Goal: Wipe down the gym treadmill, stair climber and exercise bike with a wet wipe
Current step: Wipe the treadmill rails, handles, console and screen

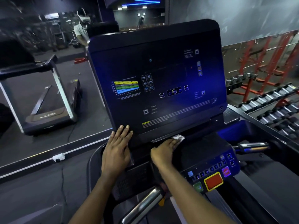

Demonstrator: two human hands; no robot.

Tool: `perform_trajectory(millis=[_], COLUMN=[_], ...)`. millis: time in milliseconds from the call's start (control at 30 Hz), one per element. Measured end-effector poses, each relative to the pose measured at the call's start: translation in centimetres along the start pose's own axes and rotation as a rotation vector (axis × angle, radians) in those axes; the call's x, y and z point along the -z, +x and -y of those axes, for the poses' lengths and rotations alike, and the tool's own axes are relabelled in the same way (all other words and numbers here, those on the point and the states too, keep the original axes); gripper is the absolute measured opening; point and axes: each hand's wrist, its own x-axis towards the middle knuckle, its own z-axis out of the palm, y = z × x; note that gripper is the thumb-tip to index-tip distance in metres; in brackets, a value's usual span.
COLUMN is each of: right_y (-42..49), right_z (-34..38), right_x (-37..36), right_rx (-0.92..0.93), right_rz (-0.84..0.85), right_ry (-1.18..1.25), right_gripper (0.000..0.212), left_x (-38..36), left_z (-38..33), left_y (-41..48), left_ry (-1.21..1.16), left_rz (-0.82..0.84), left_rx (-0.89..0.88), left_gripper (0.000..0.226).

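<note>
I am wiping the treadmill console [155, 78].
The rack [262, 125] beside it is holding dumbbells [267, 101]; my left hand [117, 149] is lying flat, fingers straight, on the screen's corner; my right hand [163, 151], fingers flat, is pressing the wet wipe [178, 137] below the screen.

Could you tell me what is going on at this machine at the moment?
A person is wiping down a treadmill console. The right hand presses a white wipe onto the dark ledge just below the display and looks blurred with motion. The left hand lies flat on the console's lower left corner, as if to steady it. Neither hand touches the button panel further right.
</note>
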Motion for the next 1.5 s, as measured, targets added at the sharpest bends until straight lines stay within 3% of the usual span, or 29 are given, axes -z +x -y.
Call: perform_trajectory(millis=[133,267,367,533,667,767,867,933,1033,1100,1200,1333,1400,1500], right_y=[-5.9,-3.6,-4.6,-10.4,-9.5,-10.5,-11.0,-10.4,-9.8,-8.8,-7.5,-8.3,-8.5,-8.3], right_z=[-0.9,0.0,1.5,0.4,0.1,-1.2,-3.2,-3.6,-2.7,-0.9,2.2,-0.2,-2.1,-1.3], right_x=[-5.5,-4.5,-4.8,-9.4,-8.6,-8.5,-8.1,-7.2,-6.5,-6.9,-8.4,-7.2,-6.0,-5.4], right_rx=[0.231,0.154,0.073,0.387,0.412,0.54,0.694,0.748,0.837,0.836,0.73,0.835,0.913,0.862], right_rz=[0.17,-0.016,-0.074,0.121,0.01,0.005,0.041,0.048,0.076,0.118,0.205,0.107,0.076,0.152], right_ry=[0.012,0.112,0.074,-0.088,-0.198,-0.292,-0.527,-0.743,-1.265,-1.544,-1.716,-1.757,-1.691,-1.496], right_gripper=[0.099,0.091,0.091,0.105,0.093,0.096,0.104,0.101,0.092,0.084,0.072,0.079,0.087,0.087], left_x=[1.0,2.1,2.8,3.6,4.6,4.7,4.9,4.9,4.7,4.5,4.4,4.5,4.5,4.5], left_z=[0.7,1.3,2.1,3.2,3.9,4.2,4.3,4.1,4.3,4.4,4.2,4.0,3.8,2.9], left_y=[-0.5,-1.0,-1.5,-1.4,-1.4,-1.7,-2.5,-3.2,-4.1,-4.4,-4.5,-5.0,-5.2,-4.8], left_ry=[-0.023,-0.072,-0.138,-0.237,-0.262,-0.303,-0.332,-0.302,-0.269,-0.252,-0.24,-0.26,-0.26,-0.243], left_rz=[0.009,0.018,0.077,0.129,0.196,0.165,0.049,0.008,-0.042,-0.06,-0.068,-0.117,-0.126,-0.137], left_rx=[0.019,0.05,0.101,0.08,0.066,0.086,0.179,0.247,0.299,0.316,0.333,0.355,0.357,0.348], left_gripper=[0.058,0.059,0.075,0.085,0.092,0.082,0.057,0.052,0.05,0.05,0.049,0.049,0.048,0.043])
